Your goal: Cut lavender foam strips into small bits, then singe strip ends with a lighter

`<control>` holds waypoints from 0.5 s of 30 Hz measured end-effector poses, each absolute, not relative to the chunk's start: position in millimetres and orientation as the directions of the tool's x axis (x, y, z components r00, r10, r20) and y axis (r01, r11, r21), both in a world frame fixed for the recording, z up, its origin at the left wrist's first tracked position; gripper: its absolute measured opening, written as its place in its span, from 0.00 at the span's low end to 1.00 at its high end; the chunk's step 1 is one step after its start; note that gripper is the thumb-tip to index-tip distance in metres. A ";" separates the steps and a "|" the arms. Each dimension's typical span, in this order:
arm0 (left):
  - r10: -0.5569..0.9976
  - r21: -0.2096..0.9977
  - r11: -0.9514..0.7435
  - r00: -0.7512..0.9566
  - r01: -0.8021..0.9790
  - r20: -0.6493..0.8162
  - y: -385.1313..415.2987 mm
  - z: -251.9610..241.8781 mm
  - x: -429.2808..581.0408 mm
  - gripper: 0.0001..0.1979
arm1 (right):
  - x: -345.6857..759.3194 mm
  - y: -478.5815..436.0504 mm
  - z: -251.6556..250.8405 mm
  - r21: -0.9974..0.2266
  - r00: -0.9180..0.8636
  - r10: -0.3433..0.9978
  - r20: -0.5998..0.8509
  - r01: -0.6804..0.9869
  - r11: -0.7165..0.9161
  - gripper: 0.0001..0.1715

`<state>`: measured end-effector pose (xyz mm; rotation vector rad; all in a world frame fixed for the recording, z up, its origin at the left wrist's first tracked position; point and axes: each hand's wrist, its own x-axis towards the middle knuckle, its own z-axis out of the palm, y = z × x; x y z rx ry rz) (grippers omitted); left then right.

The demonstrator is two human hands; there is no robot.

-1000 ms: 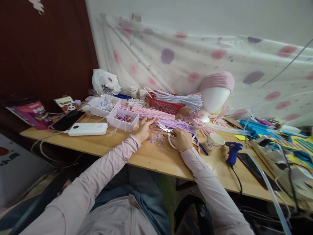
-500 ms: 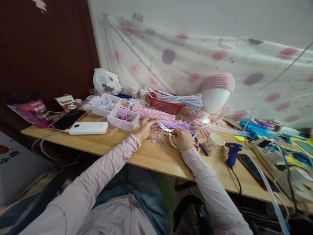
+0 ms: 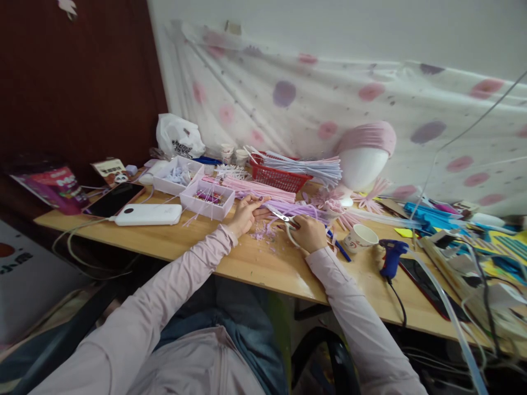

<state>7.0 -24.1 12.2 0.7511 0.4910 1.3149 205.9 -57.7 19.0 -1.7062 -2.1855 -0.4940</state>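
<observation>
My right hand (image 3: 312, 234) is wrapped around a pair of scissors (image 3: 280, 216) with pale handles. Their blades point left, toward the fingers of my left hand (image 3: 248, 214). Those fingers are pinched on a thin purple pipe cleaner, mostly hidden by the hand and blades. Behind both hands lies a bundle of purple pipe cleaners (image 3: 298, 209), and farther back a pink bundle (image 3: 267, 190). Small purple fluff clippings (image 3: 263, 232) are scattered on the wooden table (image 3: 247, 266) between the hands.
Left stand two white boxes (image 3: 222, 210) of small parts, a white power bank (image 3: 148, 215) and a phone (image 3: 116, 200). A red basket (image 3: 280, 178) and a foam head (image 3: 362, 164) are behind. A paper cup (image 3: 361, 238) and a blue glue gun (image 3: 392, 258) sit right.
The scissors have shifted very slightly in my right hand, their blades looking closer together. My left hand stays nearly in place.
</observation>
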 end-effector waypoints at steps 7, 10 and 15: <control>0.978 0.732 0.073 0.193 -0.678 0.082 -22.2 11.3 6.5 0.13 | 210.9 -55.1 16.9 -0.071 -0.178 0.852 0.491 0.967 0.243 0.20; 0.984 0.736 0.044 0.155 -0.675 0.083 -20.0 8.7 6.6 0.13 | 213.5 -51.6 16.0 -0.270 -0.100 0.836 0.539 0.920 0.284 0.20; 0.976 0.807 -0.009 0.170 -0.591 0.135 -19.7 2.8 10.9 0.15 | 210.1 -46.4 14.8 -0.829 0.001 0.932 0.363 0.457 0.322 0.21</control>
